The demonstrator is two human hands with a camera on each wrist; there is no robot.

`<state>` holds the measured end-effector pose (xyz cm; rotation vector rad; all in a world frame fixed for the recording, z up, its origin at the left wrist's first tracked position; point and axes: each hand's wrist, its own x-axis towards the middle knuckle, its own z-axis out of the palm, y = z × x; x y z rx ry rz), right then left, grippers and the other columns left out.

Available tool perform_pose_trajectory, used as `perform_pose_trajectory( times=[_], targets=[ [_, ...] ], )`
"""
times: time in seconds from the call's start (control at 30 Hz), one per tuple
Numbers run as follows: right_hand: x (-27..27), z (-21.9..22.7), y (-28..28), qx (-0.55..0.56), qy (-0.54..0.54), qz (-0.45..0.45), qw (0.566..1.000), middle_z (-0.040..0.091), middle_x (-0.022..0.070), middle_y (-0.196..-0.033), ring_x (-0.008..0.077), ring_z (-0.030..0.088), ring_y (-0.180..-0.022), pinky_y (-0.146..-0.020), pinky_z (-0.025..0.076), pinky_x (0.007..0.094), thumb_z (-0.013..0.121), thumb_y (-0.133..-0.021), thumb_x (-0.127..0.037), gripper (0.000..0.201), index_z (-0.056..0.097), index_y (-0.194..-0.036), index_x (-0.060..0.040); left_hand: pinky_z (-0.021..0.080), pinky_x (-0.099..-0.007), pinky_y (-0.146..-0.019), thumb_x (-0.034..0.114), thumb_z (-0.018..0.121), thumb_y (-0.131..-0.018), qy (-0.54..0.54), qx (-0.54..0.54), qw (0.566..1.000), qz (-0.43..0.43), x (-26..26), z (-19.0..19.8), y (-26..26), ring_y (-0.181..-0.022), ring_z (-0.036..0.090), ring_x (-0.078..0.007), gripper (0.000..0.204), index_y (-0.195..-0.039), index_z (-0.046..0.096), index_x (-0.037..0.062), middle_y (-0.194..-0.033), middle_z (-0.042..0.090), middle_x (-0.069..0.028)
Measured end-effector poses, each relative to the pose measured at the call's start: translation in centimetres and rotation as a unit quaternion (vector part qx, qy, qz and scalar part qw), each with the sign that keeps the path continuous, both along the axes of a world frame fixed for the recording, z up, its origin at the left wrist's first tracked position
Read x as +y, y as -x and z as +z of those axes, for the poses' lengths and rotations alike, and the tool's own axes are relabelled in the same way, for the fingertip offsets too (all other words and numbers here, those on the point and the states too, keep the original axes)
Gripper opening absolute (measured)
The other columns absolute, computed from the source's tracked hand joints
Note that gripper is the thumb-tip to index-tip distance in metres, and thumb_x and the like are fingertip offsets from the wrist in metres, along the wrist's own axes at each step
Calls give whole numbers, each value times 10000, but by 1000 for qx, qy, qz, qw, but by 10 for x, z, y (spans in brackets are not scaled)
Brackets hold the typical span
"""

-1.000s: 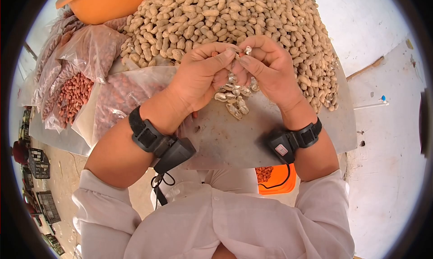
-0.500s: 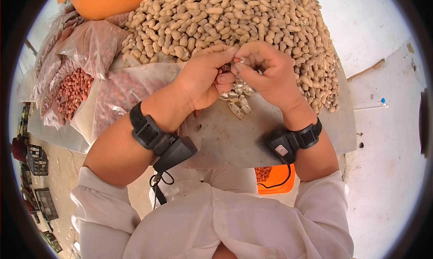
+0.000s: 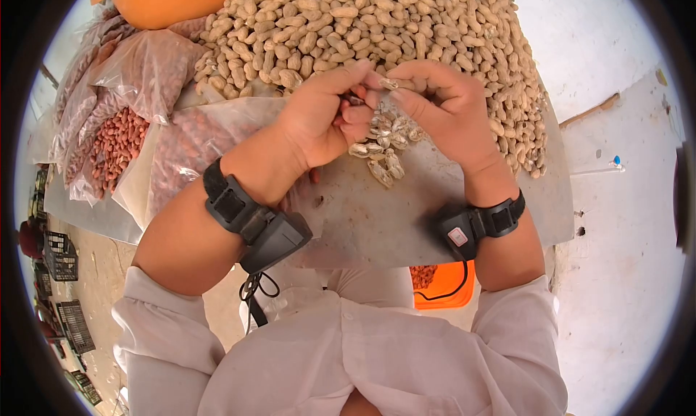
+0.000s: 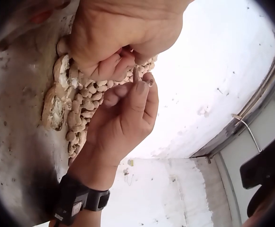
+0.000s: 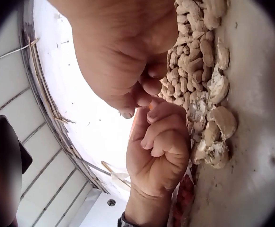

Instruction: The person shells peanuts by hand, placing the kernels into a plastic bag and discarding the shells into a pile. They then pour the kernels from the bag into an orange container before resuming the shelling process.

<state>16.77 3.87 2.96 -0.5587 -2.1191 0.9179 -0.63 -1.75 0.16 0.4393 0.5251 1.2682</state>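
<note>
both hands are up over the grey metal tabletop (image 3: pixel 377 220), fingertips meeting just in front of the big heap of tan unshelled peanuts (image 3: pixel 406 25). the left hand (image 3: pixel 319 115) has its fingers curled in, thumb and forefinger pinching a small dark bit that looks like a kernel, though it's too small to be sure. the right hand (image 3: pixel 442 104) pinches a pale split peanut shell (image 3: pixel 389 83) between thumb and fingertip; the left wrist view shows that sliver standing up between the two hands (image 4: pixel 136 74).

this reads as the middle of shelling one nut: shell cracked, halves being pulled apart. the next move, i'd judge, calls for a clean separation, kernel kept in one hand and husk let go over the small pile of empty cracked shells (image 3: pixel 380 144) lying right beneath the hands, without flicking the kernel into the waste.

against a second ago, the hands sit a touch higher and nearer the heap, the left thumb has stretched further toward the right, and more of the shell pile shows between the wrists. the rest has stayed put: clear plastic bags of reddish shelled peanuts (image 3: pixel 123 140) at the left, orange plastic basin (image 3: pixel 167 3) at the top, orange plastic bucket (image 3: pixel 442 289) below the table edge.
</note>
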Motion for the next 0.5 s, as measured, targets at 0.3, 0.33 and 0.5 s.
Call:
perform_pose_trajectory(
  times=[0.3,0.33,0.5],
  targets=[
    [11,3,-14,-240,-103,17,965,593,58,-730,147,555,-670,-597,432,276,647,-756,-132,148,654,-847,-15,295,-170,-430,207,508,-946,-92,-25,993,69,1,6,12,-521,358,-41,173,-908,525,39,-726,486,-3],
    [9,3,-13,-228,-103,17,968,597,64,-741,160,566,-695,-620,443,283,646,-760,-138,152,654,-856,-20,293,-170,-433,205,508,-946,-102,-24,992,70,0,8,14,-521,357,-42,171,-906,523,40,-727,486,-3],
    [14,-8,1,-165,-164,28,972,617,86,-806,206,580,-783,-712,453,303,603,-803,-99,129,648,-896,-21,279,-182,-439,203,505,-947,-117,-28,987,107,5,8,18,-516,346,-50,162,-902,519,48,-726,489,-6]
  ],
)
